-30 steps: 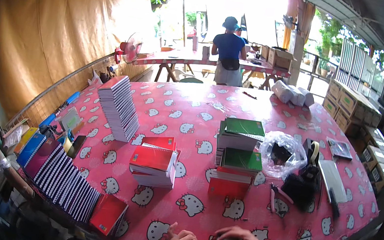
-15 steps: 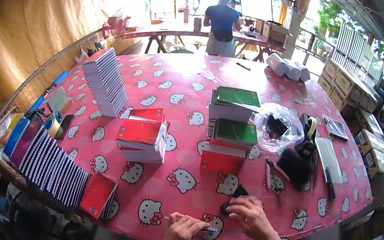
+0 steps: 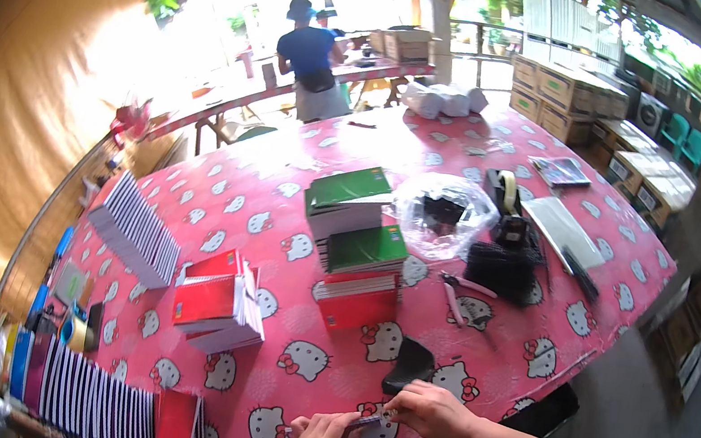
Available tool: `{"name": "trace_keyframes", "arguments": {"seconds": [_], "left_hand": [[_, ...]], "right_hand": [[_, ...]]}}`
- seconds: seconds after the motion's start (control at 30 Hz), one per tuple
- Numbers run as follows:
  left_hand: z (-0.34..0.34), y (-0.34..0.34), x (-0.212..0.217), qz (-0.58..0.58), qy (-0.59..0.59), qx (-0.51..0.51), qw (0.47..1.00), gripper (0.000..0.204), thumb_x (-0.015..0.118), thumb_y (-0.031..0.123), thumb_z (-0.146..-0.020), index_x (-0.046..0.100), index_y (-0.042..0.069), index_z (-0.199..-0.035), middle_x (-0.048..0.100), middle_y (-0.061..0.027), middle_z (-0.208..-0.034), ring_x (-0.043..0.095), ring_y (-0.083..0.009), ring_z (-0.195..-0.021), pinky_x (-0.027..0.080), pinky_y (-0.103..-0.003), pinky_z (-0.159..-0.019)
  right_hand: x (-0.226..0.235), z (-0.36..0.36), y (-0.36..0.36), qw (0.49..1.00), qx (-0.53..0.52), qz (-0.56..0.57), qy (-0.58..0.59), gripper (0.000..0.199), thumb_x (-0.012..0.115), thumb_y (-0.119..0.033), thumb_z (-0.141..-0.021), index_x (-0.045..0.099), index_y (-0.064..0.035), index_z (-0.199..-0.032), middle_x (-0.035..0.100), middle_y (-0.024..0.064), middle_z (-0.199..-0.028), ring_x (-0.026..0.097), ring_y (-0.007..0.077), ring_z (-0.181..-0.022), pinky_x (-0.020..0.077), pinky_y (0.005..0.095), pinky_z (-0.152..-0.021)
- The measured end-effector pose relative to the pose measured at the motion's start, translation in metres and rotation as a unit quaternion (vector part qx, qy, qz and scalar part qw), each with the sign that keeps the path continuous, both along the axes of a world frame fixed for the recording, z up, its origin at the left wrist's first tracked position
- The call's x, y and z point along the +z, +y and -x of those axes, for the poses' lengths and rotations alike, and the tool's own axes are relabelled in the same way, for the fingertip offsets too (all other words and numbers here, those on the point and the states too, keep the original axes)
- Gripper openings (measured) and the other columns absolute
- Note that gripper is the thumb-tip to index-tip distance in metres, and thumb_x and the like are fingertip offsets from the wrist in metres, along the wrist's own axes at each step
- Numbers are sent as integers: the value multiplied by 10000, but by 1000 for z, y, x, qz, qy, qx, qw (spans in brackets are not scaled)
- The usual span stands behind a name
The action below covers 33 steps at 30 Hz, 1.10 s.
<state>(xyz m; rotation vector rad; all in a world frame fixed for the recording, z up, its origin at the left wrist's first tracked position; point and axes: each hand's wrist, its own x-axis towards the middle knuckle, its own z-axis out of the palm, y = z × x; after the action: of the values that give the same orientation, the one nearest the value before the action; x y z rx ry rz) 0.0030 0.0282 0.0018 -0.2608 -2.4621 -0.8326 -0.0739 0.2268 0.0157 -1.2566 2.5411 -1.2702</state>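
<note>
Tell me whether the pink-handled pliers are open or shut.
The pliers look open: their pink handles spread apart in a V. The tips are too small to make out.

Room runs between the middle notebook stacks (image 3: 211, 302), but a black object (image 3: 410, 366) fronts the right hand (image 3: 429, 411)

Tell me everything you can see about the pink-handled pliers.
The pliers lie on the patterned pink table cover, ungripped, their two smooth, plastic-looking handles spread apart. The small head, too small to make out clearly, points toward the far left. One handle reaches right, toward the black coils; whether they touch is unclear. The other points toward the near edge.
</note>
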Motion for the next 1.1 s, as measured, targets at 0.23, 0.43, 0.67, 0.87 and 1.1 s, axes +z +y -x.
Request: {"name": "trace_keyframes", "arguments": {"seconds": [0.23, 0.43, 0.67, 0.87, 1.1], "left_hand": [[0, -2, 1, -67, -12, -23, 997, 231, 695, 78, -743, 692, 96, -973, 679, -85, -907, 625, -276, -844, 446, -386, -814], [1, 1, 11, -52, -6, -24, 998, 192, 703, 93, -752, 697, 108, -944, 682, -64, -889, 628, -256, -832, 422, -359, -786], [0, -1, 3, -16, 31, -16, 999, 133, 726, 170, -761, 688, 135, -883, 678, -39, -851, 630, -235, -813, 396, -359, -807], [7, 16, 12, 7, 32, -22, 999, 154, 736, 183, -757, 668, 133, -886, 661, -42, -846, 623, -230, -809, 396, -358, -810], [6, 17, 20, 23, 17, -27, 999, 162, 738, 180, -755, 661, 130, -888, 655, -43, -845, 620, -229, -807, 400, -358, -809]], "right_hand": [[7, -7, 0, 970, 2, 10, -243, 138, 657, -168, -834, 607, -48, -881, 590, 79, -871, 629, 306, -805, 500, 398, -681], [-5, -3, -2, 996, 3, 34, 88, 163, 634, -152, -872, 650, -50, -998, 674, 86, -923, 651, 288, -875, 512, 361, -742], [-11, -3, -11, 992, 30, 123, 12, 137, 602, -109, -852, 607, -67, -983, 635, 99, -873, 628, 286, -854, 507, 383, -759], [-17, -6, -5, 998, 36, 15, -56, 272, 557, -114, -848, 555, -62, -1116, 651, 110, -958, 636, 315, -888, 498, 400, -752], [-35, 24, 1, 999, -5, -15, 35, 392, 533, -152, -888, 456, -91, -1267, 664, 95, -988, 656, 311, -891, 516, 387, -718]]}}
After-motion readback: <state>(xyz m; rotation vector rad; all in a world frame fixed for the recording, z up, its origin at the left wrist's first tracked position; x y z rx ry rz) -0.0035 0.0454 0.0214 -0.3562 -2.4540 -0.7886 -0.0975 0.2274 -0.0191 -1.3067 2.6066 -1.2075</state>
